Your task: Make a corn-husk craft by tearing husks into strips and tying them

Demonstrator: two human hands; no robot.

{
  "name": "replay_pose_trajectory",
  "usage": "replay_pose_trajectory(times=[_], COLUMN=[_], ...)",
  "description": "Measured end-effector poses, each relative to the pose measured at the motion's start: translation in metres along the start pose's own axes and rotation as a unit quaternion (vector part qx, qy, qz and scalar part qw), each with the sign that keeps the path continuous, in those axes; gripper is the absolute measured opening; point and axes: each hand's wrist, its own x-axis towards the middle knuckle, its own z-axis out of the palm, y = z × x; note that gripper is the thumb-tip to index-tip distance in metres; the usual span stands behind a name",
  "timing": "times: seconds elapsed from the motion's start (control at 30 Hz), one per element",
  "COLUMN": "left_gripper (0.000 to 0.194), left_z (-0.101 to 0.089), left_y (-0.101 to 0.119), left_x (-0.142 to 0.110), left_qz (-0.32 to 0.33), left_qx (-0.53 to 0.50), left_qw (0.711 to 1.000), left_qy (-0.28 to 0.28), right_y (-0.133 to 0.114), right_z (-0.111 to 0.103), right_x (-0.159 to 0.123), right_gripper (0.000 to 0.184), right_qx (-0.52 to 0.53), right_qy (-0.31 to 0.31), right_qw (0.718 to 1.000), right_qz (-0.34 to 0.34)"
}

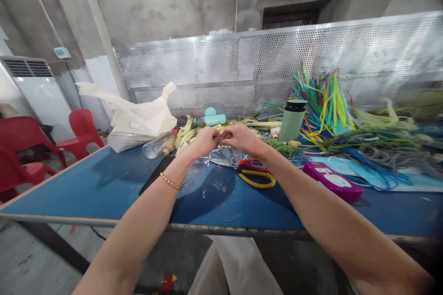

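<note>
My left hand point(206, 141) and my right hand point(241, 138) meet fingertip to fingertip above the middle of the blue table point(119, 184). Both have their fingers pinched together; what lies between the fingertips is too small or too hidden to make out. Just below and to the right rests a pair of scissors point(256, 180) with red and yellow handles, its blades pointing left under my hands. Small pale scraps point(217, 186) are scattered on the tabletop in front. Behind my hands lie pale yellow-green husks point(186, 134), and a dark flat object point(155, 176) is partly covered by my left forearm.
At left stand a white plastic bag point(138, 119) and a lying clear bottle point(159, 144). To the right are a green tumbler point(292, 121), a purple device point(331, 181), colourful strips point(332, 101), green stems point(377, 135) and grey cords point(398, 161). A perforated metal panel point(214, 69) runs behind.
</note>
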Motion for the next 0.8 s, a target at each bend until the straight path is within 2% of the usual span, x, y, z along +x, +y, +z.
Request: replay_pose_trajectory(times=[0.1, 0.2, 0.33, 0.47, 0.53, 0.6, 0.67, 0.73, 0.77, 0.8], left_gripper=[0.024, 0.027, 0.027, 0.02, 0.023, 0.023, 0.02, 0.02, 0.022, 0.024], left_z=[0.0, 0.002, 0.005, 0.002, 0.001, 0.003, 0.007, 0.008, 0.007, 0.005], left_y=[-0.003, -0.008, -0.01, -0.01, -0.012, -0.014, -0.012, -0.007, -0.004, -0.002], left_x=[0.0, 0.002, 0.002, 0.003, 0.003, 0.001, -0.001, -0.004, -0.006, -0.006], left_qz=[0.005, -0.022, -0.082, -0.081, -0.078, -0.075, -0.054, -0.024, -0.008, 0.004], left_qx=[-0.001, -0.08, -0.267, -0.372, -0.378, -0.362, -0.326, -0.265, -0.222, -0.176], left_qw=[1.0, 0.997, 0.96, 0.924, 0.922, 0.927, 0.934, 0.944, 0.956, 0.973], left_qy=[0.005, -0.005, -0.035, -0.027, -0.031, -0.06, -0.132, -0.194, -0.191, -0.15], right_y=[-0.001, 0.0, 0.006, 0.014, 0.018, 0.02, 0.022, 0.023, 0.024, 0.025], right_z=[0.0, 0.003, 0.005, 0.001, -0.005, -0.011, -0.015, -0.017, -0.016, -0.015], right_x=[-0.002, -0.001, 0.001, 0.003, 0.003, 0.004, 0.005, 0.005, 0.005, 0.006], right_gripper=[0.009, 0.008, 0.01, 0.01, 0.012, 0.018, 0.027, 0.034, 0.036, 0.038], right_qx=[-0.024, -0.05, -0.04, 0.035, 0.115, 0.214, 0.31, 0.38, 0.402, 0.415], right_qy=[-0.005, 0.01, 0.059, 0.075, 0.106, 0.153, 0.177, 0.17, 0.165, 0.165], right_qw=[0.999, 0.998, 0.995, 0.995, 0.987, 0.965, 0.933, 0.908, 0.899, 0.893], right_qz=[-0.023, -0.042, -0.065, -0.061, -0.023, 0.018, 0.042, 0.052, 0.054, 0.058])
